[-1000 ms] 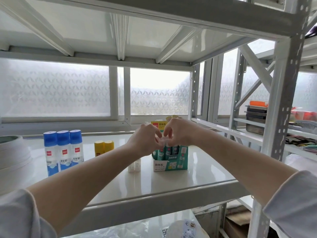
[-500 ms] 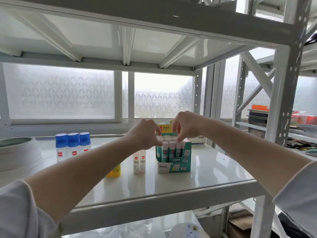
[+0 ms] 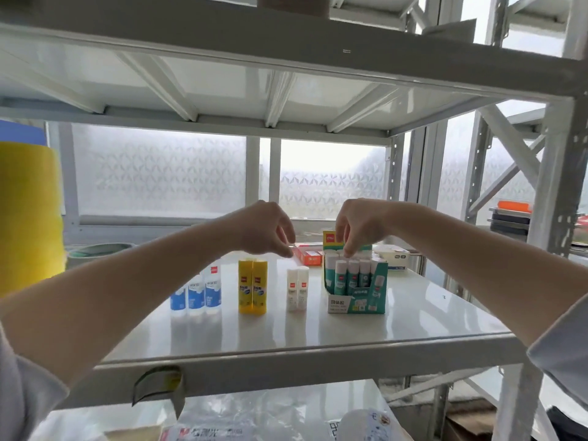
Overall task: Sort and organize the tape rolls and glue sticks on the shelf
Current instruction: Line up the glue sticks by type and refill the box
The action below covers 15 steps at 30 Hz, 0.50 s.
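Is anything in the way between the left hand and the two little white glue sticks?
Nothing visible blocks it. The left hand hovers above and slightly left of the white glue sticks, with open air between them. The yellow glue sticks stand off to the left, apart.
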{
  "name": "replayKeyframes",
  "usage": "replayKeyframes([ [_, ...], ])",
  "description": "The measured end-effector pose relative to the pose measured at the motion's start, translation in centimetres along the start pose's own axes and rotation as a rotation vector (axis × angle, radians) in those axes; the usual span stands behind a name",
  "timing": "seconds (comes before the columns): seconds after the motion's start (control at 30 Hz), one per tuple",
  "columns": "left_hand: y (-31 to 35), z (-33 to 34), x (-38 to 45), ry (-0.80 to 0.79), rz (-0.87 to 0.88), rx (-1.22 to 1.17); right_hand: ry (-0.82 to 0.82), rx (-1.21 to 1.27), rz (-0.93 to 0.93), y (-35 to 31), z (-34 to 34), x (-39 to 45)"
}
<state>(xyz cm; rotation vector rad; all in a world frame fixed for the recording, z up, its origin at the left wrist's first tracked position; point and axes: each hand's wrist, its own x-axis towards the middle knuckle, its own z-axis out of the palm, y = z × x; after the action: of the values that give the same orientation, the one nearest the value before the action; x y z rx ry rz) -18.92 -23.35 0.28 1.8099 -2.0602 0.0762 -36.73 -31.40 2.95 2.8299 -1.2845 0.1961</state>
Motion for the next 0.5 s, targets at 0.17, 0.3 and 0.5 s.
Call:
replayKeyframes([
  [0.17,-2.5,-2.9,-3.3,-0.022,-0.053,0.031,0.002,0.051,-0.086,-4.2,-0.3,0.7],
  [0.3,-5.6,-4.6,-6.4,-0.014,-0.151,0.048,-0.007,0.049,-0.161,-7.8,0.3,1.7],
  [0.5,-9.8,-6.4,-10.7,0.064,-0.273,0.028,-0.006,0.003,-0.239,-12.1,1.2,3.5],
])
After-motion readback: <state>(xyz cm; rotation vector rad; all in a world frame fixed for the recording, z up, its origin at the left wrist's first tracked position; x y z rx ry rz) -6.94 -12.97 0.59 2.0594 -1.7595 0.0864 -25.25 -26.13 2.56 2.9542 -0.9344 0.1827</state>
